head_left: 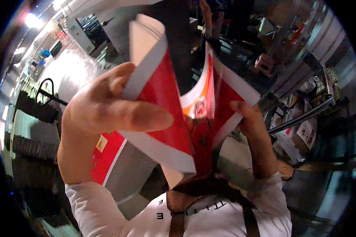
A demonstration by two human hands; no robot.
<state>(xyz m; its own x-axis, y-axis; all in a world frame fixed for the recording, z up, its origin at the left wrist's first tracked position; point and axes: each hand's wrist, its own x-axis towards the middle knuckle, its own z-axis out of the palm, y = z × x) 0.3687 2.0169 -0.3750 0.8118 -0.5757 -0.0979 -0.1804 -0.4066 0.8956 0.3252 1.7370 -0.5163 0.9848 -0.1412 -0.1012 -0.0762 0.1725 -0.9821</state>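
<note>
Up close before my chest I hold red printed sheets with white borders and a tan back, bent into a deep curve so both ends rise. My left hand is closed on the left end, thumb lying across the red face. On the right end my right hand grips the edge, thumb on the printed side. Orange and white print shows on the far part of the curve. How many sheets are in my hands I cannot tell. Below my left hand lies another red printed sheet with a white edge.
Tall stacks of sheets stand at the left, by a black looped handle. A metal rail runs at the right near a box with printed sheets. At the far side another person's arm shows.
</note>
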